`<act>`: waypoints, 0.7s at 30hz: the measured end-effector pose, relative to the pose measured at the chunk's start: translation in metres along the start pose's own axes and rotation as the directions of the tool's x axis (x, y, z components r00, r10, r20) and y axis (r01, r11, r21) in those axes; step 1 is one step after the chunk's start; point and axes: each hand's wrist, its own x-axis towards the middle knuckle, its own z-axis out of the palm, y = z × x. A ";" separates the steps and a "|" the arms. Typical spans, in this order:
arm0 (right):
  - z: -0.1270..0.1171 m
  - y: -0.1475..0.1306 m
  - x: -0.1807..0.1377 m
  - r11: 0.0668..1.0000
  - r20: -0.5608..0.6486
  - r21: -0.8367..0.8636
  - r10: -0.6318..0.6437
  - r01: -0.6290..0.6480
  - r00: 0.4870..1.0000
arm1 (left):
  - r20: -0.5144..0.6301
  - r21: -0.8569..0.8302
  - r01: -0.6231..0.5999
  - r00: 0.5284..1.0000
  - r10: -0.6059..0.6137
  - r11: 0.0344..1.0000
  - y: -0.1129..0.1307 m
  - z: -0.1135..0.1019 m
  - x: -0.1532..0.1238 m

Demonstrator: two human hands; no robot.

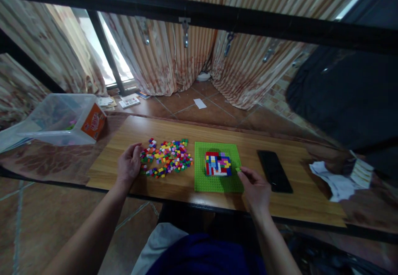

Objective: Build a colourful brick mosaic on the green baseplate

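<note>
On the table (pixel 168 186), the green plate (pixel 217 185) nearly spans front to back edge, with loose bricks (pixel 174 154) piled toward the left end. The left hand (pixel 129 164) curls loosely beside them; whether it holds one, I can't tell. The right hand (pixel 256 186) pinches at the plate's right edge. Mid-plate stands a multicoloured build (pixel 217 164); in that pinch, a green brick (pixel 238 169). The step looks like adding bricks; seating this one calls for alignment.
</note>
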 end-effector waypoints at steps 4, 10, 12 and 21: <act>0.010 -0.001 -0.002 0.998 0.032 -0.057 -0.023 0.025 0.999 | 0.007 -0.010 0.005 1.000 -0.005 1.000 -0.001 0.001 0.000; 0.016 0.001 -0.003 0.979 0.076 -0.170 -0.103 0.115 0.992 | 0.008 -0.001 -0.007 1.000 0.007 1.000 -0.003 0.001 0.001; 0.017 0.002 -0.003 0.971 0.082 -0.202 -0.116 0.131 0.990 | 0.004 -0.001 -0.010 1.000 0.010 1.000 -0.004 0.001 0.001; 0.023 0.007 -0.001 0.993 0.101 -0.085 -0.067 0.076 0.993 | 0.001 0.004 0.015 1.000 -0.015 1.000 0.001 0.001 -0.001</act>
